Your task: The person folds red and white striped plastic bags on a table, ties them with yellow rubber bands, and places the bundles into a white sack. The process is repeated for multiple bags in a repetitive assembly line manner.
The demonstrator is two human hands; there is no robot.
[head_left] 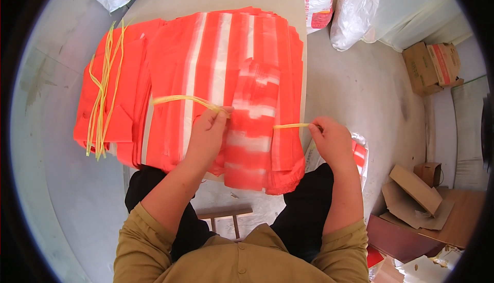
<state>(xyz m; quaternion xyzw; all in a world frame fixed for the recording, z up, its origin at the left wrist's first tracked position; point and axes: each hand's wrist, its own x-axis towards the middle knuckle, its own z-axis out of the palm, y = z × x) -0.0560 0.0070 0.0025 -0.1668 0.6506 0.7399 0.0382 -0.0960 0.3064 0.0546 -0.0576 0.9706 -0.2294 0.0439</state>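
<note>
A thin yellow strap [181,97] runs between my two hands. My left hand [208,129] pinches it at the left side of a narrow bundle of red and white plastic [249,144], with a loose tail trailing left. My right hand [330,138], past the bundle's right edge, pinches the other end and holds it taut. The part between is hidden, apparently beneath the bundle, which looks blurred. Under all this lies a wide stack of red plastic sheets [172,62] with white stripes. Several loose yellow straps [104,95] lie across the folded red plastic at the left.
The stack rests on a beige tabletop [288,0] in front of my knees. White sacks [355,10] stand beyond it. Cardboard boxes [432,67] sit at the far right, and flattened cardboard [411,206] lies nearer. A wooden stool frame [226,213] shows between my legs.
</note>
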